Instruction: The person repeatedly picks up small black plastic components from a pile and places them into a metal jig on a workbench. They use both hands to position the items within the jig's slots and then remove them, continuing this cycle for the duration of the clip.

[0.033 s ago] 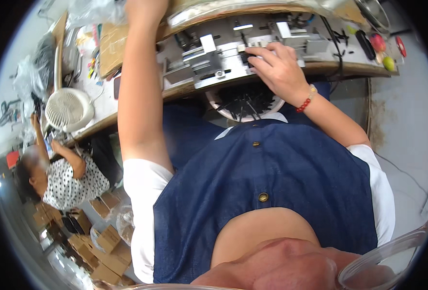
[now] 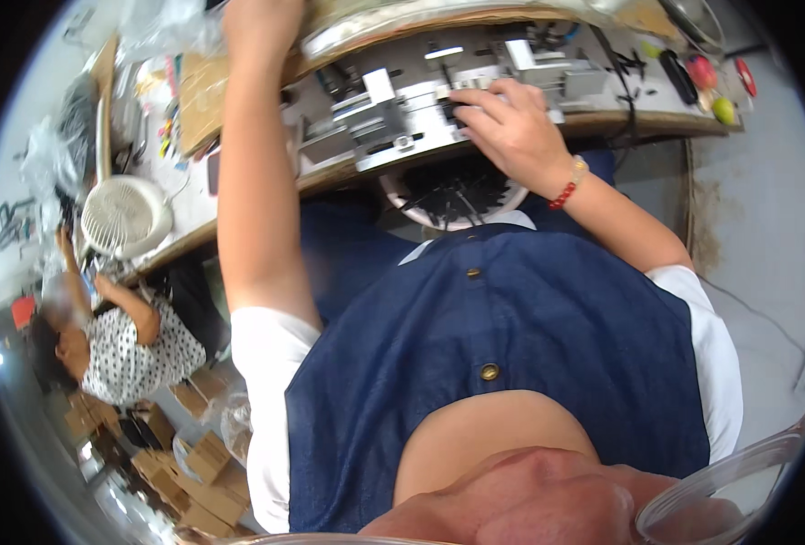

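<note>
A right hand bends over a metal fixture on the bench, left hand outstretched; neither grip is discernible.

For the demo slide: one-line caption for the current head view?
Right hand at a metal fixture on the workbench; left hand stretched to the frame's top edge.

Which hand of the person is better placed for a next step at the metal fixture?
Probably the right hand: it is already at the metal fixture, while the left hand is stretched away to the picture's top edge, near the clear plastic bag.
</note>
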### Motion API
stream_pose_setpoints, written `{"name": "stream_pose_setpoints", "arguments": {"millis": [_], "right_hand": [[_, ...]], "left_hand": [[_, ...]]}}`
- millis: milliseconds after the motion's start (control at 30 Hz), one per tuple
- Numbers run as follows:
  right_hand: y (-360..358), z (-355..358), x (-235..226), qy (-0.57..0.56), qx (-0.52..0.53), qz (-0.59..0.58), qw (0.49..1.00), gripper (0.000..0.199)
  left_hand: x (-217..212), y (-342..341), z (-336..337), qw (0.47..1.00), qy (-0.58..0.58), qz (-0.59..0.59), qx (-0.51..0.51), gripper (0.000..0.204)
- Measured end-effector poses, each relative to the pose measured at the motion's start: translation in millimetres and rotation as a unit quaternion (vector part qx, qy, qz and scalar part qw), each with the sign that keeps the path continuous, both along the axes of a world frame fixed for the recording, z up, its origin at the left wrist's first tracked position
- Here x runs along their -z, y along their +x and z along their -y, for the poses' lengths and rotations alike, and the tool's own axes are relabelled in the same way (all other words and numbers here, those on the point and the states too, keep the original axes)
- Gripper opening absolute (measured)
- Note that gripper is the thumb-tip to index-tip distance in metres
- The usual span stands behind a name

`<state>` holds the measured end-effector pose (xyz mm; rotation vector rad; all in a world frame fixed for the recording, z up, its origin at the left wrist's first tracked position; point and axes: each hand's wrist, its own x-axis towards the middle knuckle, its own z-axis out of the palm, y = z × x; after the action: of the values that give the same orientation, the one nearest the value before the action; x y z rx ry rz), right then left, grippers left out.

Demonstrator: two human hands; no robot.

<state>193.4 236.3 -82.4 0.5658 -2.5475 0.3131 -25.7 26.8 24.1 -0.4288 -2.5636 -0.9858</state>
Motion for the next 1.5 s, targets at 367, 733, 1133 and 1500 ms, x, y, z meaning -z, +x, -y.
{"name": "stream_pose_setpoints", "arguments": {"millis": [367, 733, 1133, 1500], "right_hand": [[30, -165, 7, -0.208, 0.244, -0.188, 0.928, 0.015], [49, -323, 78, -0.081, 0.322, 0.041, 0.942, 0.016], [19, -76, -30, -0.703, -0.105, 0.121, 0.693, 0.024], [2, 2, -38, -0.732, -0.195, 0.303, 0.578, 0.021]], "left_hand": [[54, 134, 30, 0.956, 0.144, -0.063, 0.246, 0.025], [59, 189, 19, 0.923, 0.105, -0.077, 0.361, 0.033], [63, 201, 12, 0.912, 0.112, -0.066, 0.389, 0.041], [72, 202, 20, 0.918, 0.08, -0.079, 0.38, 0.039]]}}
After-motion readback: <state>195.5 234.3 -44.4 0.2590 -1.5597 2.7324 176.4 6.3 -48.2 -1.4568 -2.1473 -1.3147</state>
